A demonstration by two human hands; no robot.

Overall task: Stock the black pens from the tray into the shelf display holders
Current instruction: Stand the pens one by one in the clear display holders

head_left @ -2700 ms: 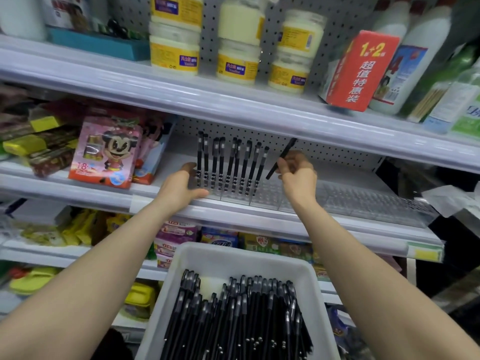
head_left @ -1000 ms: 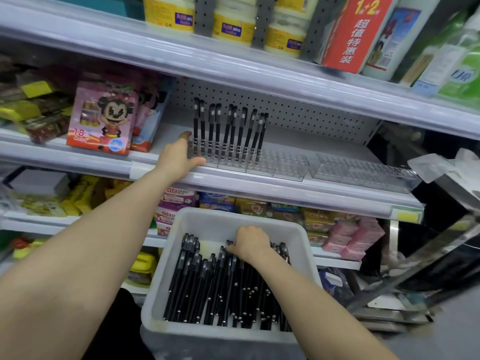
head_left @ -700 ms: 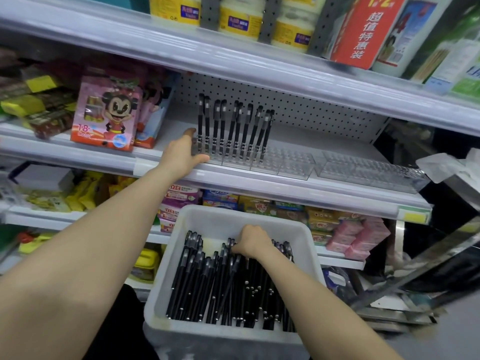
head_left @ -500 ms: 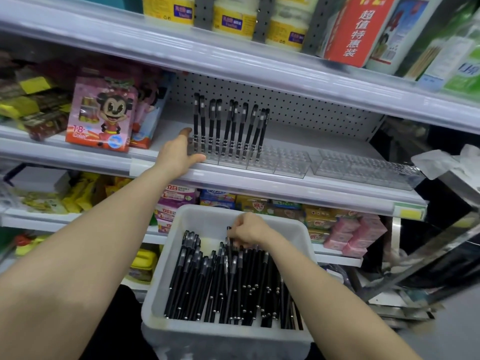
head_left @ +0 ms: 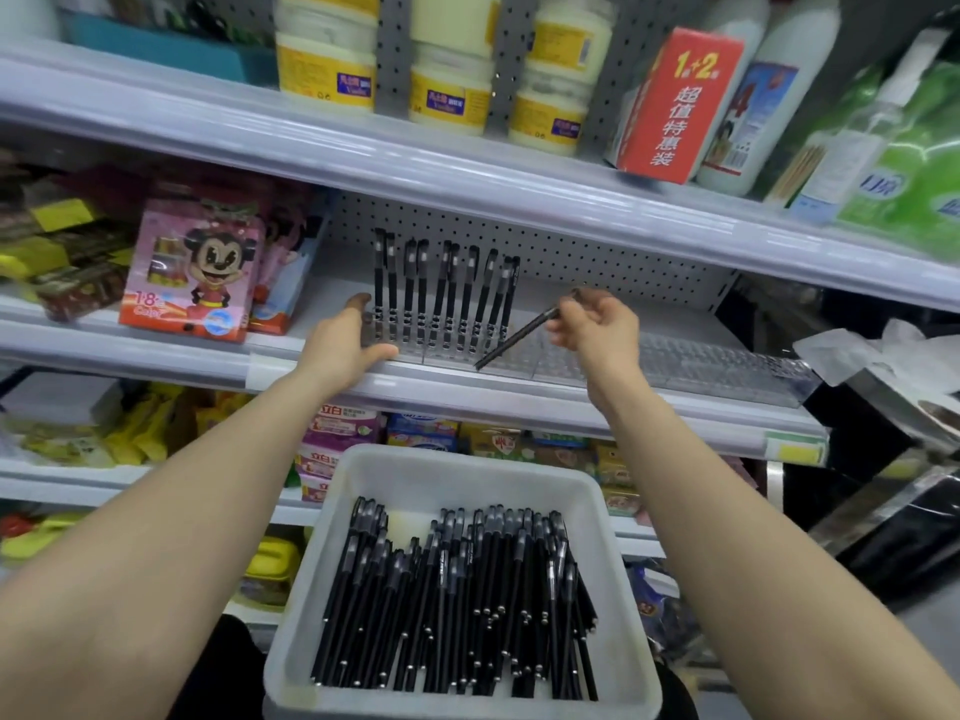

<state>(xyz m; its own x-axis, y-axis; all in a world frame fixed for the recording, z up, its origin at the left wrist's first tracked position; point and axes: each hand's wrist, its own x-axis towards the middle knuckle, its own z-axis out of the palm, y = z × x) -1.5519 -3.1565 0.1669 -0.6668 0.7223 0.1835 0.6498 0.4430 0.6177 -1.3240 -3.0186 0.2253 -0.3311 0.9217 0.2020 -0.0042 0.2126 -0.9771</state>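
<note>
A white tray below holds several loose black pens. On the middle shelf a clear display holder carries several black pens standing upright at its left end. My left hand grips the holder's left end, thumb at the front. My right hand pinches one black pen by its upper end. That pen slants down to the left, its tip just above the holder, right of the standing pens.
A second clear holder lies further right on the same shelf. A pink cartoon box stands left of the holders. Jars and a red carton fill the shelf above. Snack packs sit on the lower shelves.
My right hand has lifted out of the tray with one pen and risen to the holder. The left hand has stayed on the holder's left end.
</note>
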